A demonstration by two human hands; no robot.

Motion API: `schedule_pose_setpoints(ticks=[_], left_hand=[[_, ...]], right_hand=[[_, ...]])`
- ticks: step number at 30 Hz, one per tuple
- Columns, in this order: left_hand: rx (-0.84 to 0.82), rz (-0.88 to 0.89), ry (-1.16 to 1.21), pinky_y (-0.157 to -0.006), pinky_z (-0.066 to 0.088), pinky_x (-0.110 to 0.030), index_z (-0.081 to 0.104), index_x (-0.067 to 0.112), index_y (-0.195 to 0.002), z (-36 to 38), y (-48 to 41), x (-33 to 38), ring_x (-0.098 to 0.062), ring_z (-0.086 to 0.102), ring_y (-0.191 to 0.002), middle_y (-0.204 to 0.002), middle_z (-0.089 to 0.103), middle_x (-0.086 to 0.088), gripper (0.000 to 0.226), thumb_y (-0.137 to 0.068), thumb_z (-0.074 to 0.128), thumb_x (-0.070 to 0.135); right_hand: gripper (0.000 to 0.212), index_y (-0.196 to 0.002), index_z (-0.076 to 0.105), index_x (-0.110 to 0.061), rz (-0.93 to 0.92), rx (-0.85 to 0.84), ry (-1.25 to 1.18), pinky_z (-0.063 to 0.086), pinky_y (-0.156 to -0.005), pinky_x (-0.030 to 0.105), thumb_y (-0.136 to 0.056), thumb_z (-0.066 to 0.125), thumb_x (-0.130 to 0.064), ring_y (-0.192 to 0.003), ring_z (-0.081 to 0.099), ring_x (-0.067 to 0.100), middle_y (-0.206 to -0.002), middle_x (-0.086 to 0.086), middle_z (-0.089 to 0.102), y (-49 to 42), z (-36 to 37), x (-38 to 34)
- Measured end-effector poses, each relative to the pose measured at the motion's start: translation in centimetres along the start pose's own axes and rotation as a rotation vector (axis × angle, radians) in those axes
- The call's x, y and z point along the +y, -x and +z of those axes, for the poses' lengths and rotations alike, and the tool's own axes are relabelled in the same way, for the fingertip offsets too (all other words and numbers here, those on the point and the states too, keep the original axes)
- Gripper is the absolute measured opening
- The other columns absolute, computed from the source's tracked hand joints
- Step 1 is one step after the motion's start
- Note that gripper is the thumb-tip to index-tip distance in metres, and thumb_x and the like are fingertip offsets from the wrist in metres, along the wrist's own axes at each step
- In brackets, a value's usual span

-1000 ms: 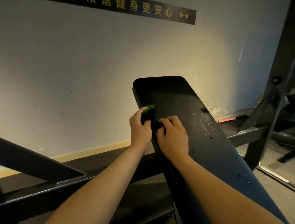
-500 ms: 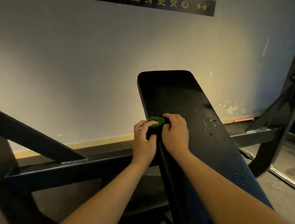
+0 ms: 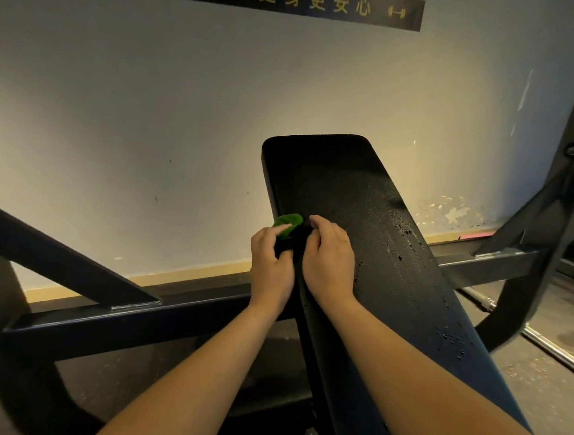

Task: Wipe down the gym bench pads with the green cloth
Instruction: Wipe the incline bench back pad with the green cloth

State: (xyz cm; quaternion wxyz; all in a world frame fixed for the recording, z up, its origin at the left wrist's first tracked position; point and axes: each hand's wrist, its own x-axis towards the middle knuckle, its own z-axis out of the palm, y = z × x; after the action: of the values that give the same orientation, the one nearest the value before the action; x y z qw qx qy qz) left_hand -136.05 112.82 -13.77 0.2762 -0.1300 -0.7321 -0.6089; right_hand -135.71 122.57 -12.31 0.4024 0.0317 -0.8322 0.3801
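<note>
Hands, 2 of them, meet at the left edge of 1 long black bench pad, its far end toward the wall. L hand pinches the 1 green cloth w/ thumb & fingers. R hand curls its fingers on the cloth's dark bunched part, just beside. Small wet drops dot the pad's right side.

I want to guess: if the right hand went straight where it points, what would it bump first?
Probably the bunched green cloth; the right hand seems to touch it, with the left hand, at the edge of the black padded bench pad.
</note>
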Motion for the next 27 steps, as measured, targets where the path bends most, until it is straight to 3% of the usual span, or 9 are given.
schedule_pose_setpoints(ticks=[6,10,12,16,20,24,27], left_hand=[[-0.082,0.091,-0.153,-0.093,0.030,0.004,0.056,0.031,-0.117,-1.0,2.4,-0.3,-0.004,0.043,-0.124,-0.137,0.041,0.002,0.041,-0.094,0.054,-0.002],[-0.206,0.192,-0.251,-0.096,0.028,0.003,0.058,0.029,-0.121,-2.6,1.9,-0.6,0.011,0.039,-0.121,-0.138,0.039,0.007,0.045,-0.091,0.057,-0.004],[-0.251,0.248,-0.336,-0.097,0.030,0.002,0.057,0.023,-0.132,-3.4,1.3,-0.9,0.009,0.039,-0.122,-0.140,0.038,0.010,0.050,-0.090,0.057,-0.005],[-0.218,0.313,-0.320,-0.108,0.039,-0.014,0.045,0.025,-0.142,-3.7,0.8,-0.5,-0.003,0.043,-0.130,-0.144,0.042,0.006,0.065,-0.088,0.060,-0.008],[-0.175,0.325,-0.250,-0.107,0.045,-0.023,0.021,0.043,-0.146,-3.8,-0.8,0.7,-0.007,0.045,-0.132,-0.149,0.039,0.003,0.082,-0.091,0.065,0.001],[-0.192,0.328,-0.264,-0.116,0.032,-0.022,0.006,0.040,-0.155,-3.7,-3.0,0.9,-0.003,0.026,-0.145,-0.162,0.021,0.005,0.092,-0.093,0.068,0.010],[-0.175,0.214,-0.230,-0.117,0.024,-0.021,0.010,0.037,-0.156,-3.1,-4.1,1.3,-0.002,0.017,-0.148,-0.164,0.014,0.009,0.094,-0.091,0.070,0.006]], right_hand=[[0.034,-0.130,0.059,-0.021,-0.022,-0.021,-0.057,0.043,-0.098,0.029,-0.104,0.039,-0.030,-0.121,0.049,0.009,-0.123,-0.007,0.061,0.5,-0.2,-0.2],[0.033,-0.130,0.059,-0.021,-0.068,-0.005,-0.040,0.044,-0.097,0.027,-0.103,0.043,-0.031,-0.116,0.048,0.005,-0.120,-0.008,0.061,0.4,-0.3,-0.4],[0.032,-0.130,0.059,-0.022,-0.103,-0.013,-0.062,0.045,-0.098,0.029,-0.102,0.045,-0.030,-0.113,0.049,0.003,-0.117,-0.009,0.061,0.3,-0.4,-0.5],[0.032,-0.132,0.055,-0.031,-0.115,-0.076,-0.184,0.046,-0.100,0.034,-0.100,0.050,-0.032,-0.113,0.049,0.001,-0.117,-0.016,0.057,0.3,-0.7,-0.5],[0.046,-0.139,0.047,-0.034,-0.210,-0.294,-0.350,0.045,-0.099,0.019,-0.096,0.059,-0.020,-0.121,0.048,-0.002,-0.132,-0.016,0.049,-0.2,-1.2,-1.8],[0.042,-0.134,0.054,-0.033,-0.281,-0.335,-0.159,0.044,-0.104,0.024,-0.096,0.057,-0.014,-0.123,0.044,0.006,-0.136,-0.012,0.040,-2.4,-1.0,-3.1],[0.033,-0.120,0.066,-0.028,-0.294,-0.279,-0.003,0.041,-0.105,0.031,-0.096,0.054,-0.009,-0.122,0.039,0.012,-0.131,-0.005,0.042,-4.1,-0.6,-3.3]])
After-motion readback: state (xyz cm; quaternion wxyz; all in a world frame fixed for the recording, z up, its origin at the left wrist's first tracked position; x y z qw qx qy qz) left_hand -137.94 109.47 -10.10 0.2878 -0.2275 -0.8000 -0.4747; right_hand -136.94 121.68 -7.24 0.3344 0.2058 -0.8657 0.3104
